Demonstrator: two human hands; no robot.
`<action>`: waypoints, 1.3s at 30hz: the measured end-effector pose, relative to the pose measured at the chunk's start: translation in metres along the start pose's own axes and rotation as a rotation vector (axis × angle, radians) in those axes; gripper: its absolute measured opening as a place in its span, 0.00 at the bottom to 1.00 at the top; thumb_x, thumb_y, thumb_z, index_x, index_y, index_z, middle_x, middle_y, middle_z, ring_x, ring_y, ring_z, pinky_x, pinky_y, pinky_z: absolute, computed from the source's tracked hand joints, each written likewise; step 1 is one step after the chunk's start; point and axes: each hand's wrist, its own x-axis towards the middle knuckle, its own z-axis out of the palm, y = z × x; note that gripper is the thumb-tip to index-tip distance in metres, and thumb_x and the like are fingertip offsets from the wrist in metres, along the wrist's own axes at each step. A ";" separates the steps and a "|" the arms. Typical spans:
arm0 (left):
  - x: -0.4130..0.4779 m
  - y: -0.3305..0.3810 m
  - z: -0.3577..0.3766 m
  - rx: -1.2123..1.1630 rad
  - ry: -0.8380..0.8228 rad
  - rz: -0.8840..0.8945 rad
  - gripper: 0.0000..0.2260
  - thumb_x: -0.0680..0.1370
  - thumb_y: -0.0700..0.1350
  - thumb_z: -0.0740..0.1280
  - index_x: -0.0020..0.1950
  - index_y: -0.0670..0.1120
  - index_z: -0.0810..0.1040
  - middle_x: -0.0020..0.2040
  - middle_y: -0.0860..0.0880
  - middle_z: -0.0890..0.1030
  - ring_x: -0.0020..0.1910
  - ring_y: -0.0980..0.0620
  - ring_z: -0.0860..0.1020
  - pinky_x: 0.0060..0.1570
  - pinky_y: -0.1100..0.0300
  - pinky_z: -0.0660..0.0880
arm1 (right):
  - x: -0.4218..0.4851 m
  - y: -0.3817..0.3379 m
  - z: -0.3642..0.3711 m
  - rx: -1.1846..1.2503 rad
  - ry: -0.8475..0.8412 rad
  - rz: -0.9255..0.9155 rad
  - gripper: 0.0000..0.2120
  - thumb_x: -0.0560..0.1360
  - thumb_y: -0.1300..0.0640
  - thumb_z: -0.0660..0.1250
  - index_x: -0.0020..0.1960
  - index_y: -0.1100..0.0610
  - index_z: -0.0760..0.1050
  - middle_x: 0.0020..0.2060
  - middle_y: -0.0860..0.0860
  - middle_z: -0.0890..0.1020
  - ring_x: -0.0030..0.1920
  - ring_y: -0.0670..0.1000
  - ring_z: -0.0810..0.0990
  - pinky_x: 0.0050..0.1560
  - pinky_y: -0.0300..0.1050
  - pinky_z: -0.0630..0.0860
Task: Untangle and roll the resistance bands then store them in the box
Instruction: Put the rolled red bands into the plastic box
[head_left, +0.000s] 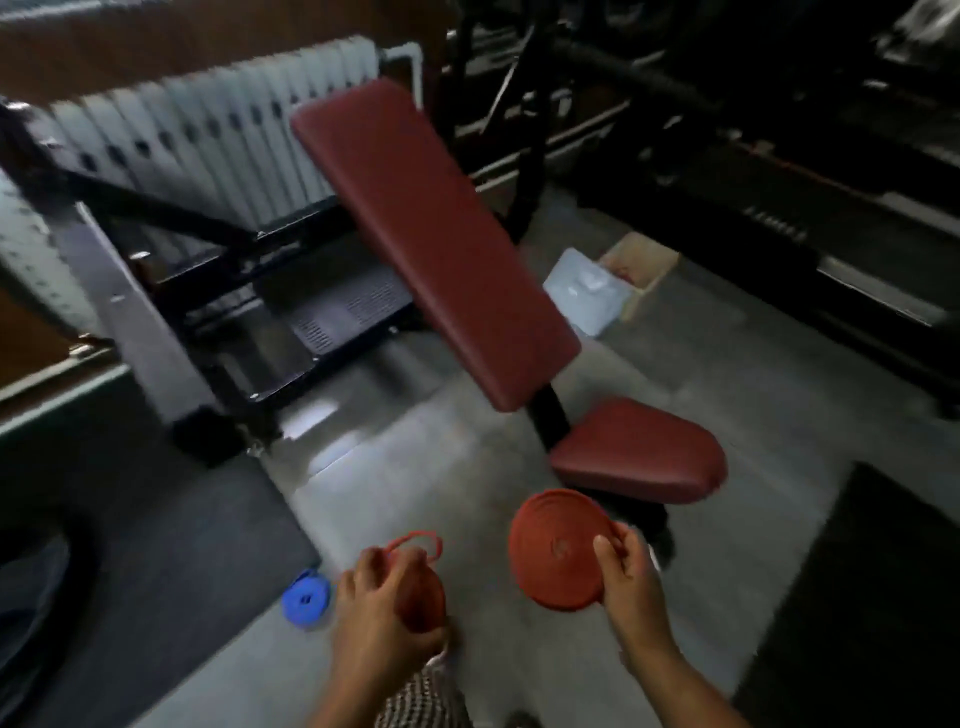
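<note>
Over gym floor: R hand pinches big red roll; L hand grips smaller red roll, end loose.

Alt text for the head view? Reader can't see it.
Right hand holds a large rolled red band; left hand grips a smaller red roll. A rolled blue band lies on the floor, and a cardboard box sits beyond a maroon bench.
</note>
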 end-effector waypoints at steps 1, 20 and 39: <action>0.007 0.019 0.003 0.013 -0.026 0.031 0.38 0.58 0.57 0.71 0.67 0.63 0.66 0.72 0.46 0.58 0.69 0.45 0.60 0.61 0.56 0.67 | 0.008 -0.002 -0.013 0.014 0.014 0.015 0.12 0.77 0.64 0.60 0.60 0.65 0.71 0.48 0.55 0.74 0.51 0.53 0.73 0.51 0.42 0.66; 0.168 0.339 0.109 0.191 -0.214 0.374 0.37 0.64 0.55 0.71 0.68 0.69 0.57 0.72 0.53 0.51 0.71 0.49 0.54 0.63 0.53 0.68 | 0.209 0.017 -0.234 0.120 0.303 0.183 0.17 0.75 0.64 0.64 0.63 0.67 0.70 0.60 0.63 0.76 0.60 0.60 0.74 0.53 0.41 0.63; 0.191 0.629 0.261 -0.031 0.008 0.044 0.40 0.48 0.65 0.58 0.60 0.75 0.51 0.72 0.55 0.54 0.72 0.50 0.56 0.65 0.56 0.65 | 0.459 0.038 -0.501 0.073 0.079 0.239 0.19 0.74 0.65 0.66 0.63 0.69 0.70 0.61 0.65 0.75 0.62 0.62 0.73 0.57 0.47 0.66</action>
